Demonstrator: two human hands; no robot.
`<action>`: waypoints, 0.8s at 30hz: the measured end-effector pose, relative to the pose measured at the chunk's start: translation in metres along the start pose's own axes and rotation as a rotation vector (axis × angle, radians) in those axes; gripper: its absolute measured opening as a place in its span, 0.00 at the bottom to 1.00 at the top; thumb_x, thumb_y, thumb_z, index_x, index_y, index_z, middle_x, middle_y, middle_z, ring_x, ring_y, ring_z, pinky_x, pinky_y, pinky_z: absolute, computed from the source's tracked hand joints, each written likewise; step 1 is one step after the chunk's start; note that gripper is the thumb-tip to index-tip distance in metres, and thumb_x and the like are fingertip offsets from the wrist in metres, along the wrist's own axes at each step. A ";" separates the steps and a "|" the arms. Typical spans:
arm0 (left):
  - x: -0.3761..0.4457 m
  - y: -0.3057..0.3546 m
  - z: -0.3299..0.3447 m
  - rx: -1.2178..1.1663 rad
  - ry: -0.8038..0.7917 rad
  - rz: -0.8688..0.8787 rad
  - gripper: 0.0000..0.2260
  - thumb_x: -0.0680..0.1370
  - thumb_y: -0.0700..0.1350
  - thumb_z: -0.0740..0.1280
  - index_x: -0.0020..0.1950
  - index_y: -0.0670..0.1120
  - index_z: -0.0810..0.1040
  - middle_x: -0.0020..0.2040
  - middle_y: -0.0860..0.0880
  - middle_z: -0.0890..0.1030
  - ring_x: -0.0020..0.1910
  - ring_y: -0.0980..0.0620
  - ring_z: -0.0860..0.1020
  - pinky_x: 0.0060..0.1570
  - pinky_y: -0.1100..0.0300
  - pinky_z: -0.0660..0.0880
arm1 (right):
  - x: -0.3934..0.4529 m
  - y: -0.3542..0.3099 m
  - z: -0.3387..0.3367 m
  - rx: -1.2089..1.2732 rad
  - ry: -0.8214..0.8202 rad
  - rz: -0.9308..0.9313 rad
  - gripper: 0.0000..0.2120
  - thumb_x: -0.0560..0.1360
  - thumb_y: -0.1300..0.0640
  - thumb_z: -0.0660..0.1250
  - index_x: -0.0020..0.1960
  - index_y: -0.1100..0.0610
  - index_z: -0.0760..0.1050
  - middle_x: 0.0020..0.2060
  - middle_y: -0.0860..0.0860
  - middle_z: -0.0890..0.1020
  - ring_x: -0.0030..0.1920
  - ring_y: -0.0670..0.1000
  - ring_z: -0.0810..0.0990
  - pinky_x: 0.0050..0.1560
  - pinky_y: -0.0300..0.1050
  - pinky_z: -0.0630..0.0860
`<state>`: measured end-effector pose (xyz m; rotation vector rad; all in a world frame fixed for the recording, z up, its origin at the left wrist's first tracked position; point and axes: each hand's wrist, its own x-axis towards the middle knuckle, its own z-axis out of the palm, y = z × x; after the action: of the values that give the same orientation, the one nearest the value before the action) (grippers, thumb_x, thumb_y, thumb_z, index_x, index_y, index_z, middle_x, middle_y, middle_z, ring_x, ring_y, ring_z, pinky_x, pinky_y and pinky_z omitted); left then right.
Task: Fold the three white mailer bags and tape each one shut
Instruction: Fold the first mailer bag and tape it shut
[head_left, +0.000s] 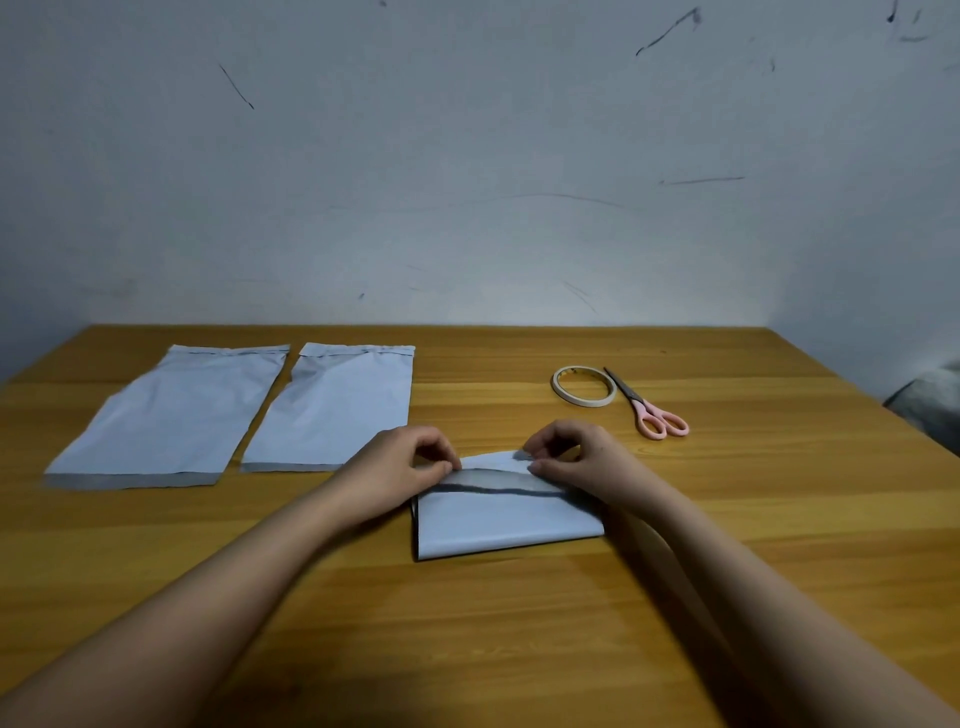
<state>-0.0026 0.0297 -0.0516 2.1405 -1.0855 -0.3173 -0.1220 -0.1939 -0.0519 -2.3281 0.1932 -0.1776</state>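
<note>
- Three white mailer bags are seen on a wooden table (519, 649); one bag (506, 525) lies folded near the middle, a dark inner band shown along its upper fold
- Its top flap is pinched at the left end by the left hand (402, 467), fingers curled, and at the right end by the right hand (576, 457), fingertips closed on the edge
- Two flat bags are laid side by side, apart, at the far left: one (166, 421) leftmost, the other (337, 410) just beside the left hand
- Tape (583, 386) is set flat at the far right, touched by pink-handled scissors (649, 408) on its right side
- Behind the table, a scuffed wall (467, 156) is shown
</note>
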 end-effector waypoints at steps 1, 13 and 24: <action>0.000 -0.002 0.000 0.000 -0.004 -0.001 0.06 0.76 0.43 0.68 0.47 0.55 0.78 0.48 0.61 0.79 0.50 0.67 0.76 0.50 0.72 0.70 | 0.000 0.002 0.000 -0.029 -0.022 0.012 0.09 0.73 0.55 0.71 0.53 0.51 0.79 0.48 0.44 0.80 0.48 0.42 0.78 0.49 0.33 0.75; 0.002 -0.007 0.001 0.016 0.021 -0.206 0.07 0.75 0.55 0.67 0.44 0.54 0.80 0.43 0.58 0.81 0.47 0.56 0.78 0.55 0.52 0.75 | -0.003 0.005 -0.009 0.064 -0.126 0.078 0.05 0.71 0.54 0.74 0.44 0.51 0.79 0.51 0.51 0.83 0.53 0.50 0.80 0.56 0.45 0.75; -0.006 -0.002 -0.002 -0.191 -0.026 -0.226 0.06 0.73 0.43 0.73 0.45 0.42 0.81 0.40 0.52 0.81 0.40 0.58 0.77 0.41 0.70 0.73 | -0.004 0.008 -0.009 0.086 -0.138 0.114 0.09 0.74 0.50 0.70 0.39 0.55 0.79 0.41 0.48 0.84 0.54 0.55 0.81 0.54 0.48 0.76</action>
<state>-0.0040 0.0365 -0.0518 2.0929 -0.7927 -0.5337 -0.1278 -0.2050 -0.0517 -2.2274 0.2432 0.0311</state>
